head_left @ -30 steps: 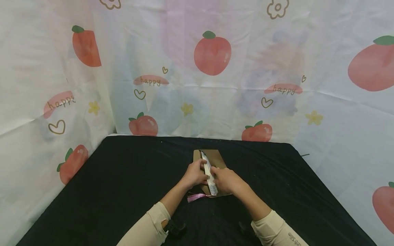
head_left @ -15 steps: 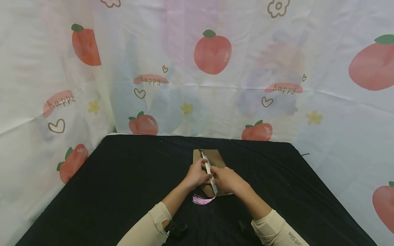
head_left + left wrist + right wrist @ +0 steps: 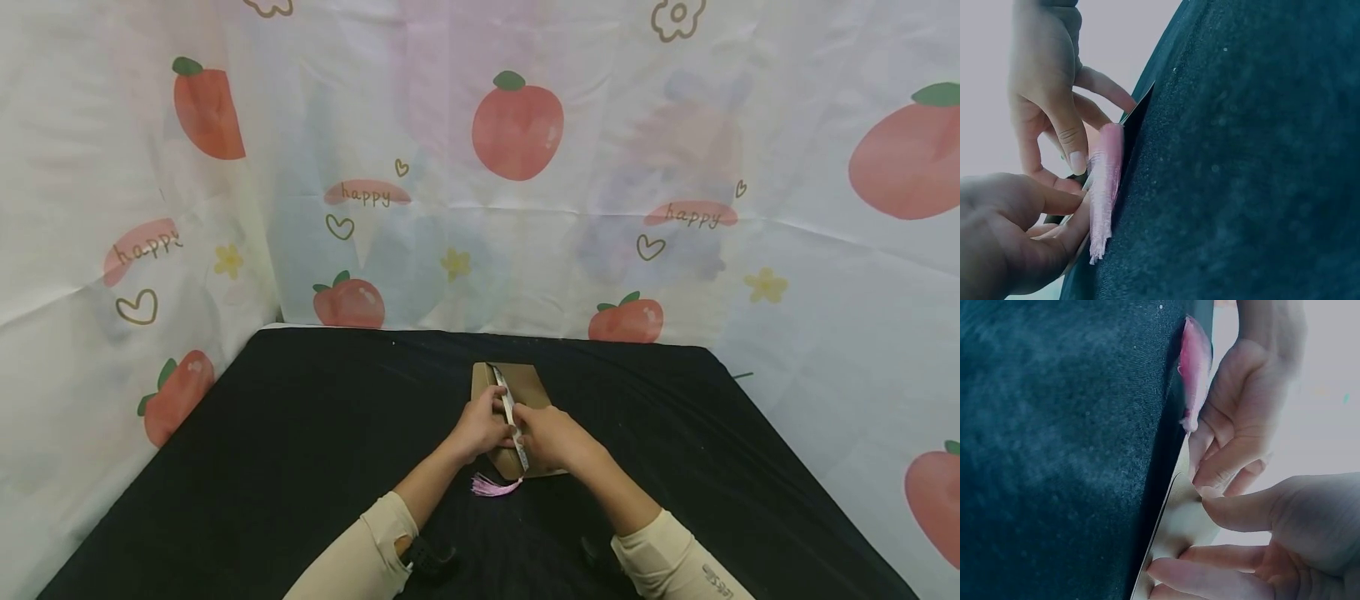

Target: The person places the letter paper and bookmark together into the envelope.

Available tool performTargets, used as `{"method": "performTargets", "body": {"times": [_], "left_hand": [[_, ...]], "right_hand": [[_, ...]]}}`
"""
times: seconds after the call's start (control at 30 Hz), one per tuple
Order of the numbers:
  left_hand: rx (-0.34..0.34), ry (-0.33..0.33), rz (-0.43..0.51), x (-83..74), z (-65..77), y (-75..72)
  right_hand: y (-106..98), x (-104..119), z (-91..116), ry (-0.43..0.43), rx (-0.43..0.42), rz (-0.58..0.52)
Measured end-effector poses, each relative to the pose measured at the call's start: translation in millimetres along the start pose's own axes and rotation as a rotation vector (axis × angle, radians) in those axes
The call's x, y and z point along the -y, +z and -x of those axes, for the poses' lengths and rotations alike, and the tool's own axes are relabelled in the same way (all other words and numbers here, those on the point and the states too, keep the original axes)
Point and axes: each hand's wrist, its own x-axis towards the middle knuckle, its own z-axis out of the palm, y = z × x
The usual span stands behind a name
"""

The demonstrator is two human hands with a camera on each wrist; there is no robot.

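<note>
A small brown notebook (image 3: 531,383) lies spread on the black cloth, slanting away in the head view. Along its middle runs a narrow pale bookmark (image 3: 504,385) with a patterned surface, and from its near end a pink tassel (image 3: 495,486) hangs onto the cloth. My left hand (image 3: 478,427) pinches the bookmark's side between thumb and fingers. From the right, my right hand (image 3: 557,435) rests spread fingers on the brown cover (image 3: 1175,519), its thumb tip close to the left thumb. The tassel (image 3: 1107,181) covers part of the bookmark in the left wrist view.
Black cloth (image 3: 360,417) spreads over the table around the notebook. A white curtain (image 3: 525,250) printed with red fruit stands behind and at both sides. Near my left sleeve (image 3: 375,533) a dark strapped device (image 3: 431,560) sits at the wrist.
The bookmark has tipped from showing its broad face to a narrow edge. Its tassel has swung to the right and fanned out. Both hands stay almost in place.
</note>
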Motion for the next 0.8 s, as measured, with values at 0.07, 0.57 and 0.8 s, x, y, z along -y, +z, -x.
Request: {"method": "performTargets", "body": {"times": [0.07,0.57,0.8], "left_hand": [[0.007,0.011,-0.015,0.5,-0.1,-0.7],[0.012,0.166,-0.344,3.4,-1.0,-2.3],[-0.004,0.191,-0.433,3.7,-2.4,-3.8]], "right_hand": [[0.2,0.3,0.0,0.007,0.002,-0.002],[2.7,3.0,0.6,0.016,-0.019,0.010],[2.4,3.3,1.0,0.018,-0.032,0.021]]}}
